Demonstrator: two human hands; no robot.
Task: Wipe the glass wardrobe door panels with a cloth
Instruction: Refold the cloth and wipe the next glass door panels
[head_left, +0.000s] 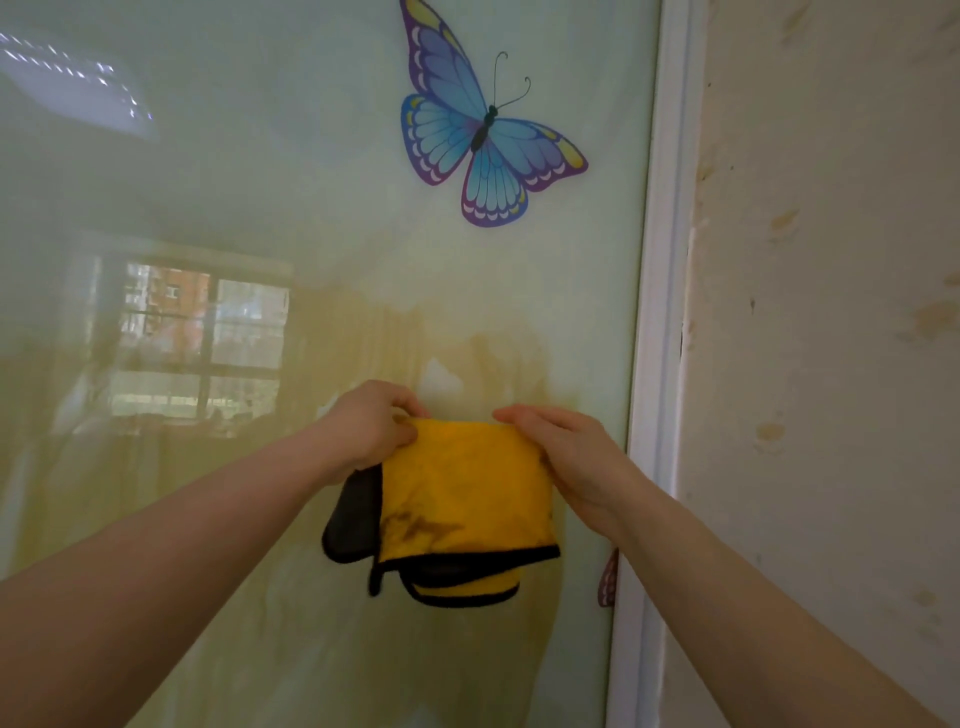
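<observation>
A folded yellow cloth (467, 499) with black edging and a dark grey back hangs in front of the pale green glass door panel (260, 208). It has dark smudges near its lower left. My left hand (371, 428) pinches its top left corner. My right hand (563, 457) holds its top right edge, fingers curled over the fold. Both hands are close to the glass, below a blue butterfly sticker (483, 135). Whether the cloth touches the glass cannot be told.
A white door frame (657, 312) runs down the right side of the panel. Beyond it is a stained cream wall (831, 312). The glass reflects a window (202, 343). A small reddish sticker (609, 579) peeks out near the frame.
</observation>
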